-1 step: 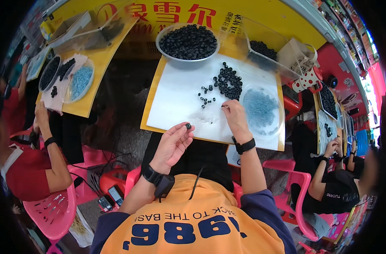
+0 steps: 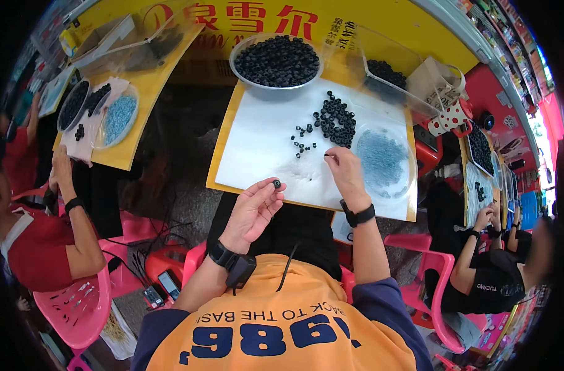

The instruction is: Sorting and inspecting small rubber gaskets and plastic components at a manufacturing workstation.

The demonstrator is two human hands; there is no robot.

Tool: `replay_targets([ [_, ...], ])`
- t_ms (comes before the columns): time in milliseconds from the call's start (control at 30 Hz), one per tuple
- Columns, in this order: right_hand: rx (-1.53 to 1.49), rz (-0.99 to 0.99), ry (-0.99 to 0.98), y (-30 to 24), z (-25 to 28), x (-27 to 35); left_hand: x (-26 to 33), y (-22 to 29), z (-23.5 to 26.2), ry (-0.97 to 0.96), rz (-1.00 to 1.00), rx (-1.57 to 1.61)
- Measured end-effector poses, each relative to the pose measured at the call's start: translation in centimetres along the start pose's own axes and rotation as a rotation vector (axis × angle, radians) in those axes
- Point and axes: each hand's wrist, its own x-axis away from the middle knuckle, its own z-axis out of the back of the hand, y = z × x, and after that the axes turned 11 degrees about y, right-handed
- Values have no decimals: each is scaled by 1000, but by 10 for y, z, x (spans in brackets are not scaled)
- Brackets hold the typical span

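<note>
Barely anything I can see has moved since earlier. Head view: left hand (image 2: 255,210) pinches a black bead (image 2: 277,183) at its one o'clock; right hand (image 2: 346,173), apart, pinches a tiny dark piece (image 2: 327,155), black bead pile (image 2: 341,127) at its twelve.

Bright white sheet (image 2: 251,139); dim floor (image 2: 194,166) below; washed-out glare far right; bent edges, blackened corners.
</note>
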Motion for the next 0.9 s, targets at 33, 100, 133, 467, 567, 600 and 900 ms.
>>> replay_targets([
  [33,-6,4,-9,-15,7,-2,-2,1,-1,8,-7,6],
  [100,-272,-333,-136,-54,21,5,-3,3,0,-26,-18,-28],
  [133,-273,-337,-141,-64,23,12,-4,2,-2,-19,-16,-26],
  [467,-460,-211,-185,-110,23,37,-5,0,-8,-72,-52,-92],
  [567,-398,-157,-176,-111,22,39,-3,-1,-8,-83,-106,-130],
  [600,-391,-163,-171,-111,22,40,-3,-1,-8,-78,-139,-161],
  [900,-459,-179,-134,-114,26,55,8,-1,-10,-113,-158,-248],
])
